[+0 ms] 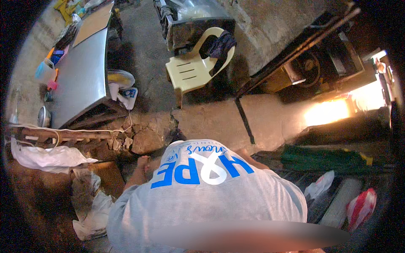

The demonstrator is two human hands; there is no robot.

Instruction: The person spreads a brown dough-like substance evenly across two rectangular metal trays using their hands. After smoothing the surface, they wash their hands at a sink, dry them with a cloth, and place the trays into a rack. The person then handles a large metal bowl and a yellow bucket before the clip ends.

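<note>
My left hand (144, 162) shows only in part at the left edge of my grey printed T-shirt (202, 196), near a large stone (146, 140). Whether its fingers are closed or hold anything is unclear. On the right, my forearm (254, 161) passes behind the shirt, and my right hand is out of view. Before me stands a cream plastic chair (190, 71) with a dark cloth (223, 44) over its back. A fan (121, 79) with a white base stands beside a metal-topped table (84, 69).
A white cable (79, 130) runs along the table's near end. Broken stones (120, 143) lie near it. White sacking (47, 156) is at left. A dark container (202, 28) stands behind the chair. Plastic bags (362, 207) lie at lower right, and a long beam (297, 52) slants at upper right.
</note>
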